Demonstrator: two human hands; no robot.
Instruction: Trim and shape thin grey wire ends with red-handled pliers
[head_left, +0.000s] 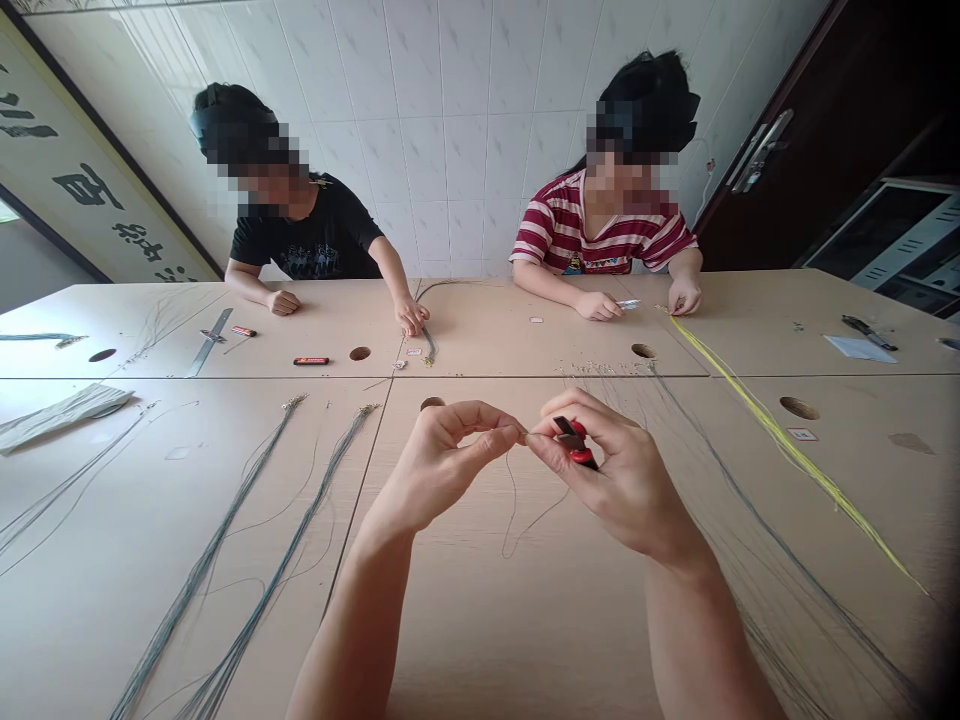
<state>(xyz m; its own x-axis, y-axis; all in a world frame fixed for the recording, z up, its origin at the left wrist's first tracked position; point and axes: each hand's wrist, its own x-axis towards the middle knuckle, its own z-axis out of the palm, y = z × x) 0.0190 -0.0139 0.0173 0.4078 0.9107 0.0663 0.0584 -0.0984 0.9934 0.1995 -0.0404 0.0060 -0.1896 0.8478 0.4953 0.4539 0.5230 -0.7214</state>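
Note:
In front of me, above the table, my left hand (457,455) pinches a thin wire (513,510) between thumb and forefinger. A slack loop of this wire hangs below the fingertips. My right hand (615,475) is closed with its thumb and forefinger meeting the wire beside the left fingertips. It also holds a small red-and-black tool (577,440) in the palm; the kind is unclear, as the fingers cover much of it. The very end of the wire between the fingertips is too small to make out.
Bundles of grey-green wires (225,525) with brassy tips lie at the left, another grey bundle (742,475) and a yellow bundle (787,450) at the right. Two co-workers sit across the table, one in a black shirt (315,235), one in a striped shirt (600,225). Holes (799,408) pierce the tabletop.

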